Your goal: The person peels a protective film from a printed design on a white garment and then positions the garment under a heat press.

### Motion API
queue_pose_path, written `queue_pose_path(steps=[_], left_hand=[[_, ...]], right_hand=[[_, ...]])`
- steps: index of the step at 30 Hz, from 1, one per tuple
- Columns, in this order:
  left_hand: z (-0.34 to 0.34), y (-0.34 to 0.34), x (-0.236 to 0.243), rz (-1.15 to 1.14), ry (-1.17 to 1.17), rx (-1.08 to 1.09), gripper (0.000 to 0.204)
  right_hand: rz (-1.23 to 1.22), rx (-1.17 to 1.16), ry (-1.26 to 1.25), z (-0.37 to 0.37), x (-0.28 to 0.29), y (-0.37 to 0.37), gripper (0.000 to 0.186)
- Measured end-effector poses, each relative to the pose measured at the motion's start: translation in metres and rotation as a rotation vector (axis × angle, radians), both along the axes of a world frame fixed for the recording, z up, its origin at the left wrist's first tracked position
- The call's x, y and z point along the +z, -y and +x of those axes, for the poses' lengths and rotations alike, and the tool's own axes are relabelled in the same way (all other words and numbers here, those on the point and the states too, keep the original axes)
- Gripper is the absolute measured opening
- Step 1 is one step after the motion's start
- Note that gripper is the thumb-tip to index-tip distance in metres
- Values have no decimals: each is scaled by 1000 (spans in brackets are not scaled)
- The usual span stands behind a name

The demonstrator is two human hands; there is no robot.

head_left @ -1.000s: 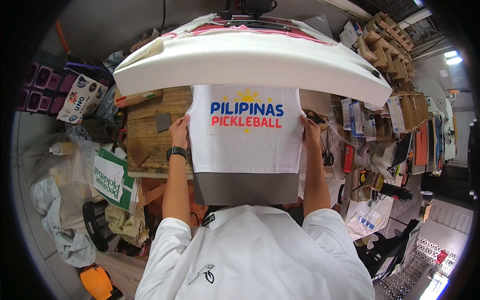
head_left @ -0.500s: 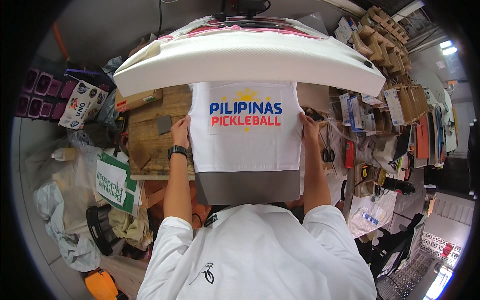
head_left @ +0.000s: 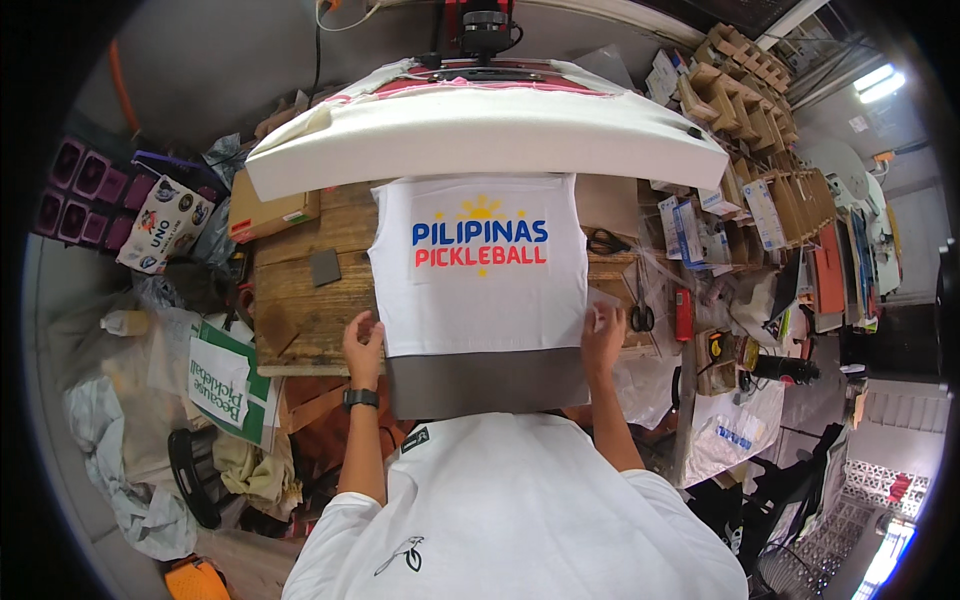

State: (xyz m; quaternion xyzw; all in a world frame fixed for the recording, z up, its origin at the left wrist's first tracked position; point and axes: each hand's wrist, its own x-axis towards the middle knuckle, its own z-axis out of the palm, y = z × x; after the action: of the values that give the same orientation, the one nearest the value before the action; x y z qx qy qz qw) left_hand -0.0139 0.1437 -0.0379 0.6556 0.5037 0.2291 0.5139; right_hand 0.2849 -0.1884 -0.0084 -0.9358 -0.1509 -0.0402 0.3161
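Right now, we are holding our 2 hands low, 1 on each side of a white shirt [head_left: 480, 320]. It is lying flat in front of us, print side up, on a grey board [head_left: 485, 390] whose near part is showing bare below the hem. Its print [head_left: 480, 245] is facing us, with 1 blue line and 1 red line of letters under a yellow sun.

Our left hand [head_left: 362, 338] is staying unclenched, its fingers parted at the shirt's lower left edge; a dark watch [head_left: 360, 398] is circling that wrist. Our right hand [head_left: 603, 338] is bending its fingers beside the lower right edge; we cannot tell whether they are gripping anything.

Beyond the shirt, a press [head_left: 485, 145] with a white cover is arching across, hiding what is lying behind its front edge. On the wooden table [head_left: 345, 220], a small grey square [head_left: 325, 268] is resting to the left, near a box [head_left: 275, 212]. To the right, scissors [head_left: 642, 316] are lying near a red case [head_left: 684, 314], and a dark cylinder [head_left: 785, 368] is sitting farther out.
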Motion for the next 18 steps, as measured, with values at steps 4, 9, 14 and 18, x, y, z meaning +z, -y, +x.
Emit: queue_pose_path(steps=[4, 9, 14, 18], left_hand=[[47, 22, 38, 710, -150, -194, 36], [87, 32, 39, 818, -131, -389, 41], [84, 33, 31, 836, -198, -429, 43], [85, 33, 32, 836, -212, -450, 43]], right_hand=[[-64, 275, 175, -14, 23, -49, 41], [-144, 421, 286, -22, 22, -83, 45], [-190, 422, 294, -24, 18, -82, 46], [-189, 415, 277, -23, 15, -81, 46]])
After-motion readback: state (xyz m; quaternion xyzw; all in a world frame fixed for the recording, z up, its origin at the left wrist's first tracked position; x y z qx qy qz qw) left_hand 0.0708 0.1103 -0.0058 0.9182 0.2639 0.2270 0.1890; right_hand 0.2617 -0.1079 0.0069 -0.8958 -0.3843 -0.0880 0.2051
